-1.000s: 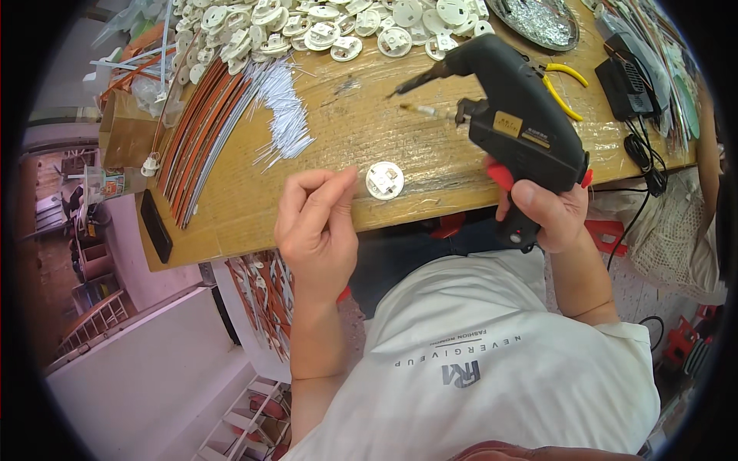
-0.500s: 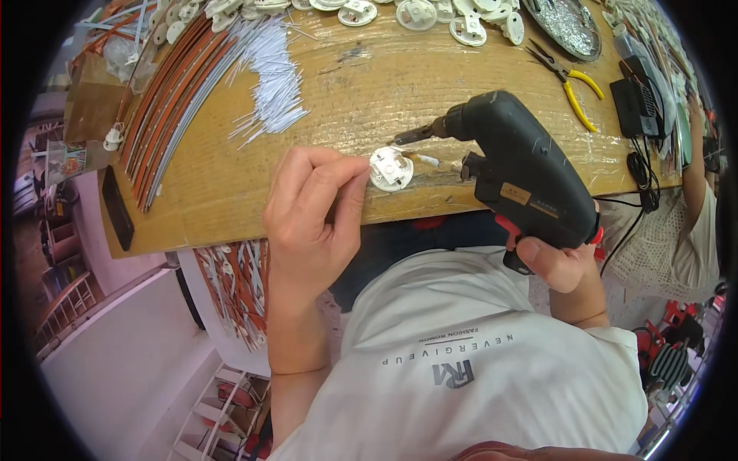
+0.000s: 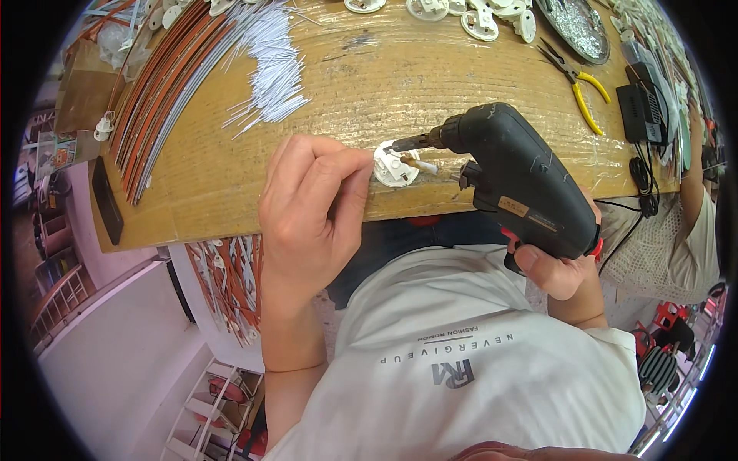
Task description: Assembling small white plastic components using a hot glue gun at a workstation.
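Observation:
A round white plastic base [image 3: 399, 174] with small metal contacts lies near the front edge of the wooden table. My left hand [image 3: 319, 203] is closed, with thumb and forefinger pinched at the base's left rim. Any thin wire between those fingertips is too small to make out. My right hand [image 3: 555, 270] grips a black soldering gun [image 3: 530, 177] with a red trigger, its thumb on the near side of the handle. The gun's dark tip reaches the base's upper part, apparently touching it. Below the tip, a short whitish-brown stub [image 3: 421, 164] points toward the base.
Short white wires [image 3: 273, 84] lie in a heap beside long brown and grey strips [image 3: 165, 84] at left. More white bases [image 3: 480, 23] sit at the back. Yellow-handled pliers [image 3: 580, 88], a metal dish [image 3: 576, 31] and a black power adapter [image 3: 642, 111] are at right. Another person's arm [image 3: 694, 165] shows far right.
The soldering gun's tip has come down and left onto the white base; before, it hovered at the base's upper right edge. My left hand keeps its pinch. The view has shifted slightly.

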`<control>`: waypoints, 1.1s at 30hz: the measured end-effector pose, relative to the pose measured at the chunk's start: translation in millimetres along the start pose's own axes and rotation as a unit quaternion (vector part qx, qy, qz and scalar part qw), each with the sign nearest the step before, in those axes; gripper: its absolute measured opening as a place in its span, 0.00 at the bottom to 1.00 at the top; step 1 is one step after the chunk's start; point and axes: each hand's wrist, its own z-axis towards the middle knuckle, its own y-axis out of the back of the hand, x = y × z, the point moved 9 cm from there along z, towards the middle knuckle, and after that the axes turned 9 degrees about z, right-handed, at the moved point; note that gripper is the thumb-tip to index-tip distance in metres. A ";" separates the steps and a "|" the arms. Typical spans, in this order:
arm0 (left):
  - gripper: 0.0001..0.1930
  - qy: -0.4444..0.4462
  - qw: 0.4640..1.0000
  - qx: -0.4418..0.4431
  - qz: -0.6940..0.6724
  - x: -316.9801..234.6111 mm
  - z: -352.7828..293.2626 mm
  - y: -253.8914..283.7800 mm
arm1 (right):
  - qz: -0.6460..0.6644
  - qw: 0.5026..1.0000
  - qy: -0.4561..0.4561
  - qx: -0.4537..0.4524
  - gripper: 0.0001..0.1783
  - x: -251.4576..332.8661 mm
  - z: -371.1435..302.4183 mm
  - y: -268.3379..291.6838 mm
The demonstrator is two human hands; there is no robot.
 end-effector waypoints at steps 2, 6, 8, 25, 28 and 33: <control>0.10 -0.002 1.000 -0.003 -0.001 -0.1 0.0 0.2 | 0.009 1.000 -0.010 -0.015 0.15 0.5 2.2 0.5; 0.10 -0.002 1.000 0.000 0.002 0.4 -0.2 0.5 | -0.016 1.000 0.013 0.008 0.14 5.4 5.9 -0.8; 0.10 -0.002 1.000 0.001 0.004 0.3 -0.1 0.7 | -0.032 0.998 0.042 0.032 0.14 10.1 8.2 -4.0; 0.09 -0.002 1.000 0.003 0.000 1.3 -0.8 -0.6 | -0.026 0.997 0.058 0.033 0.15 11.0 9.6 -4.3; 0.09 -0.013 1.000 -0.003 0.000 0.4 -0.8 0.1 | -0.015 0.999 0.045 0.027 0.15 9.7 8.7 -2.9; 0.09 -0.019 1.000 -0.004 0.004 -0.7 -0.1 0.3 | 0.011 0.999 0.026 0.016 0.15 4.7 4.8 -1.1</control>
